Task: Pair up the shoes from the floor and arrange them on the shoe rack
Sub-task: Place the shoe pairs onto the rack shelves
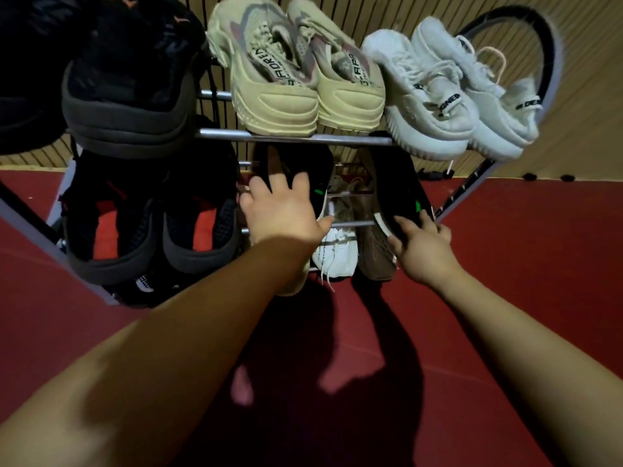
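— Left hand (pixel 281 210)?
— Spread flat on a black shoe (pixel 300 173) on the middle shelf of the rack (pixel 293 135), fingers apart over its upper, thumb out to the right by the heel. Pressing or clasping, cannot tell.

— Right hand (pixel 421 246)?
— Clamped on the near end of the other black shoe (pixel 394 183), fingers wrapped over its edge. Shoe tilted on its side, green mark showing, toe pointing far, well right of its mate.

— Between the two?
— A white shoe (pixel 337 251) and a brown shoe (pixel 374 254) on the shelf below, heels near.

— Elsewhere on the rack?
— Top shelf: dark pair (pixel 128 106) far left, beige pair (pixel 303 79) in the middle, white pair (pixel 448 106) right. Middle shelf, left: black-and-red pair (pixel 151 227), just beside the left hand.

— Underfoot?
— Red floor (pixel 522 264), arm shadows across it.
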